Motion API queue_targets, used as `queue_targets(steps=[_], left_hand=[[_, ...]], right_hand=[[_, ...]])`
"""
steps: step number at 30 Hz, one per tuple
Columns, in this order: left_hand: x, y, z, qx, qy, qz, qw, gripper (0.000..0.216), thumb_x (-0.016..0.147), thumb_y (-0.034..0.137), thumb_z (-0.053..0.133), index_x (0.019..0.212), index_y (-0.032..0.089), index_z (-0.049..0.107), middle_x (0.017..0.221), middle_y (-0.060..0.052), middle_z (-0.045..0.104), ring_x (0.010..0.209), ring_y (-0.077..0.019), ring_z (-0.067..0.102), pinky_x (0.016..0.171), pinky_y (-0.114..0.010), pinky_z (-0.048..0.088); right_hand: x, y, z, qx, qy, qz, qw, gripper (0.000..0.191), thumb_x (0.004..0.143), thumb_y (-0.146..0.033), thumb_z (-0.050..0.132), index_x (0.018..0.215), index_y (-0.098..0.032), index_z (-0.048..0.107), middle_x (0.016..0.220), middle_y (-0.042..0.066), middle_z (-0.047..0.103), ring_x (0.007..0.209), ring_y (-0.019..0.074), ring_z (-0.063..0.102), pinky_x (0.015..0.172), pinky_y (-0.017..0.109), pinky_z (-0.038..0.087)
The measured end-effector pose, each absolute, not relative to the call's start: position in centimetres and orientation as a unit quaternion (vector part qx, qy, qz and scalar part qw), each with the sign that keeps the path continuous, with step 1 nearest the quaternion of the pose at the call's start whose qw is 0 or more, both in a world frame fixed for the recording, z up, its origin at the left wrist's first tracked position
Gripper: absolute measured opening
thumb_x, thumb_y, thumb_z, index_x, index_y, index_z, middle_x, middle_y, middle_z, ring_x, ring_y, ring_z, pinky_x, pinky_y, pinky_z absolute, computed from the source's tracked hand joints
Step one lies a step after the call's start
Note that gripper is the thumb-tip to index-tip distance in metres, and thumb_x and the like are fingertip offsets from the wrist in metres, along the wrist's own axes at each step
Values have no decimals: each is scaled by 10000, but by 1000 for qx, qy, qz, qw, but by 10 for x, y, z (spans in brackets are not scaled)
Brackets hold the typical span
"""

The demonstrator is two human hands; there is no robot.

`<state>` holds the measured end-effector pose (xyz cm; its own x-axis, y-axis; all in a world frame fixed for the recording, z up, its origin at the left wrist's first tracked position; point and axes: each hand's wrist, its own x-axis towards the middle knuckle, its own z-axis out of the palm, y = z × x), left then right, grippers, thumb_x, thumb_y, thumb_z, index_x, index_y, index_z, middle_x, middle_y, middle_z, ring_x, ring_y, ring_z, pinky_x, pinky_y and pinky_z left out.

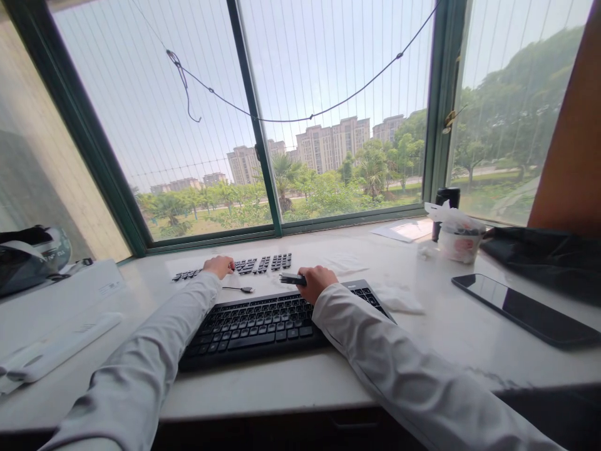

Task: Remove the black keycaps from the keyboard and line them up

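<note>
A black keyboard (pixel 263 322) lies on the white counter in front of me. Many of its keys look bare, with their caps off. Behind it, loose black keycaps (pixel 275 263) are laid out in rows. My left hand (pixel 219 267) is over the left part of these rows, its fingers bent down and together; whatever they pinch is hidden. Above the keyboard's back edge, my right hand (pixel 318 282) is closed around a small dark tool with a pronged tip (pixel 292 279), pointing left. A cable with a USB plug (pixel 246 289) lies between the keyboard and the keycaps.
Right of the keyboard lie white tissue (pixel 401 299) and a black smartphone (pixel 521 307). A white tub with a plastic bag (pixel 460 241) and a dark bottle (pixel 446 203) stand by the window. On the left are a white box (pixel 96 279) and a helmet (pixel 35 257).
</note>
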<state>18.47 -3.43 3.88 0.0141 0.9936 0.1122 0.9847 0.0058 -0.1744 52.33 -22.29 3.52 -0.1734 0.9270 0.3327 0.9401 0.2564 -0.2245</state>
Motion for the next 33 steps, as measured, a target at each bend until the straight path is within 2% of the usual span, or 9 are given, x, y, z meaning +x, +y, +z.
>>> queue_targets(steps=[12,18,23,27,30,31,33], left_hand=[[186,-22,31,-696,-708,17,117,245,790,355,633,1009,291,722,1075,-71,719,979,-236,647,796,-291,460],[191,-33,34,-690,-715,11,116,216,792,288,637,991,283,721,1104,-67,712,982,-238,650,808,-308,458],[211,-52,53,-693,-708,-3,136,215,796,237,621,987,228,721,1112,-117,703,1022,-289,639,840,-364,453],[248,-80,74,-721,-673,-35,161,253,860,347,564,1002,204,716,1064,-134,710,1007,-312,638,843,-396,442],[280,-115,83,-771,-615,-58,158,352,892,502,502,1058,265,703,1032,-66,725,946,-245,649,809,-327,438],[290,-130,84,-801,-579,-60,141,377,883,556,496,1040,289,710,1001,-36,732,898,-212,653,769,-288,435],[308,-160,83,-876,-475,-59,55,409,881,578,492,953,256,733,884,-35,736,769,-184,647,661,-257,409]], right_hand=[[523,-223,36,-611,-766,-12,198,297,849,-359,514,1059,-271,704,995,101,730,890,261,686,714,328,468],[524,-223,35,-610,-767,-14,198,296,844,-361,505,1048,-277,703,987,102,732,882,271,687,700,338,467],[524,-224,36,-609,-768,-17,197,275,839,-348,509,1013,-265,706,976,107,733,869,271,688,693,334,463],[522,-226,37,-608,-768,-23,201,262,836,-337,513,1001,-270,705,944,99,737,846,267,689,687,333,457],[522,-227,38,-609,-766,-30,204,258,822,-333,530,1002,-277,705,930,92,740,839,269,691,680,330,453],[522,-227,38,-610,-765,-32,204,260,819,-330,531,1006,-280,705,923,90,741,835,271,692,675,330,450],[523,-227,38,-612,-763,-36,205,264,823,-327,522,1009,-285,705,905,86,743,820,272,692,664,330,443]])
